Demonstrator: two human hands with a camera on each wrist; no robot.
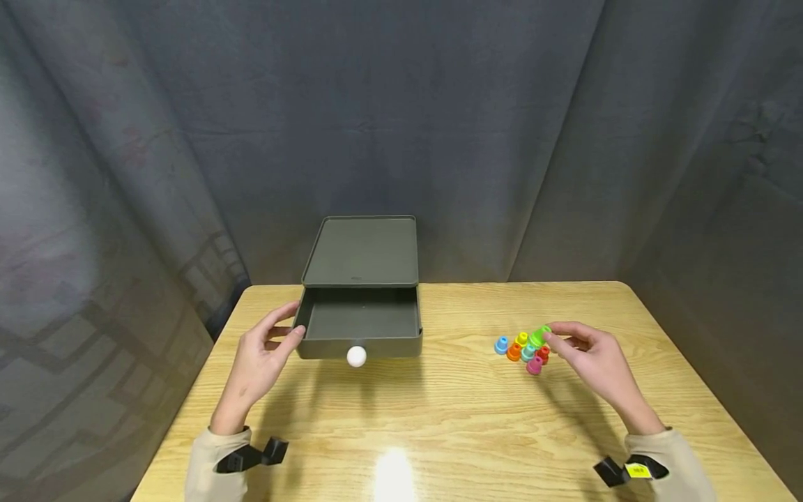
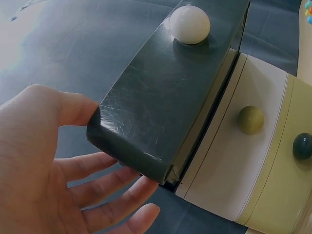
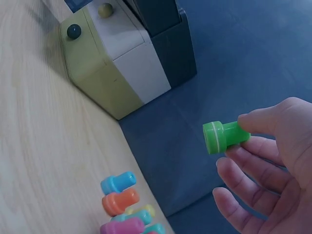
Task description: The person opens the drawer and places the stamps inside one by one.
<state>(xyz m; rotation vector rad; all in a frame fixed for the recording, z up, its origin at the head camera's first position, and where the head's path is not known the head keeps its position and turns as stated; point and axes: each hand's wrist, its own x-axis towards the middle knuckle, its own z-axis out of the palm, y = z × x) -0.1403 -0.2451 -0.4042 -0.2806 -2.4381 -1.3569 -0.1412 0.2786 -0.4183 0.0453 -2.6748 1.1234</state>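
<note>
The top drawer [image 1: 357,348] of a small drawer unit is pulled out, with a dark grey-green front and a round white knob [image 2: 190,24]. My left hand [image 1: 254,362] grips its front left corner, thumb on the upper edge and fingers against the side. Nothing shows inside the drawer. My right hand [image 1: 592,359] pinches a green toy stamp [image 3: 224,136] between thumb and fingers, held above the table. Below it stand several more stamps, among them a blue stamp [image 1: 501,345], an orange stamp [image 3: 120,202] and a pink stamp [image 1: 534,365].
Under the open drawer are a white drawer [image 2: 234,141] and a yellow-green drawer [image 2: 278,180], both closed with round knobs. The unit stands toward the back of a wooden table [image 1: 452,432]. Dark curtains [image 1: 439,125] hang behind and at the sides.
</note>
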